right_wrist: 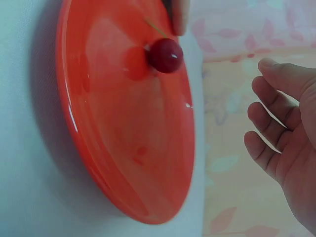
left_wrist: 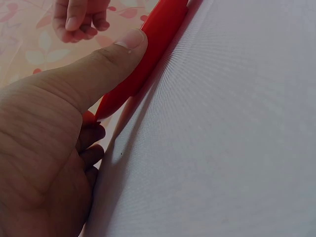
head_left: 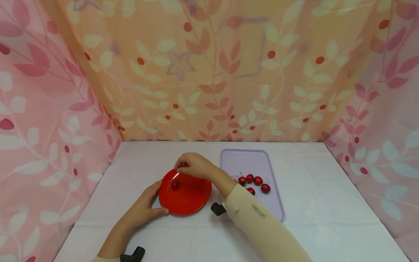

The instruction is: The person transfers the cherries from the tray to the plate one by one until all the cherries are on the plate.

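Sleeve (head_left: 258,218): print reads "Let's Slim".
Left hand (head_left: 144,207): thumb and fingers grasp red plate (head_left: 190,198) rim.
Right hand (head_left: 194,165): fingers loosely curled, released, above cherry (head_left: 175,184).

Head view high, looking down at table; wrist views close, sharing red plate (head_left: 185,196).

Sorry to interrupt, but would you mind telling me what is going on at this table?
A person's left hand holds the rim of a red plate, where one cherry lies. The right hand hovers over the plate's far edge, fingers loosely curled and empty. Four more cherries lie on the lilac tray beside it.
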{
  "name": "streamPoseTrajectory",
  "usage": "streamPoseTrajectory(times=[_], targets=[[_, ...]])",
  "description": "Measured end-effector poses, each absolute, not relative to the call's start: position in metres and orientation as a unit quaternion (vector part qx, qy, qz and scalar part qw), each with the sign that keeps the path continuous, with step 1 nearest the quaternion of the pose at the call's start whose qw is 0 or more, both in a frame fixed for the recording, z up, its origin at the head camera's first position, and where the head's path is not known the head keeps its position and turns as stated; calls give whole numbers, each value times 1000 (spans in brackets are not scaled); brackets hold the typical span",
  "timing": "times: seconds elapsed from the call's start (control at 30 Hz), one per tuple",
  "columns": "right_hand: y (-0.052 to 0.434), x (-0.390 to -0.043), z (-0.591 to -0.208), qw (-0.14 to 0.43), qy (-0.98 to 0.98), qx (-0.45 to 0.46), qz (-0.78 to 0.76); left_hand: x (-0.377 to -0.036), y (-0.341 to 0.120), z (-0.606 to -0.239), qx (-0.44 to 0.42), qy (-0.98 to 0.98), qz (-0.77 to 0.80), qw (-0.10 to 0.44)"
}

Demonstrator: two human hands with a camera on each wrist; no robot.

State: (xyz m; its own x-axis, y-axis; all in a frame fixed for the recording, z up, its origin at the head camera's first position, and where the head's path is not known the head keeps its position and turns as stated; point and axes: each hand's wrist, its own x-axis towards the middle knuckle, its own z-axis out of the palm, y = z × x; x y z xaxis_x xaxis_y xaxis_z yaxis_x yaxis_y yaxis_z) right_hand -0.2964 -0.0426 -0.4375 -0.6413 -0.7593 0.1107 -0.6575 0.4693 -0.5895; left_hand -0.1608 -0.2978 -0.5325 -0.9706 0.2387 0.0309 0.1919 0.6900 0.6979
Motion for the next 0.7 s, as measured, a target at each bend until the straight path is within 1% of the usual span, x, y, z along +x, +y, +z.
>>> streamPoseTrajectory(times=[0.23,0.7], targets=[[-23,-278,-419,41,857,-422,-292,-161,-298,-534,110,920,373,41],[26,-240,-391,10,858,-403,-317,-161,-297,-534,98,929,355,47]])
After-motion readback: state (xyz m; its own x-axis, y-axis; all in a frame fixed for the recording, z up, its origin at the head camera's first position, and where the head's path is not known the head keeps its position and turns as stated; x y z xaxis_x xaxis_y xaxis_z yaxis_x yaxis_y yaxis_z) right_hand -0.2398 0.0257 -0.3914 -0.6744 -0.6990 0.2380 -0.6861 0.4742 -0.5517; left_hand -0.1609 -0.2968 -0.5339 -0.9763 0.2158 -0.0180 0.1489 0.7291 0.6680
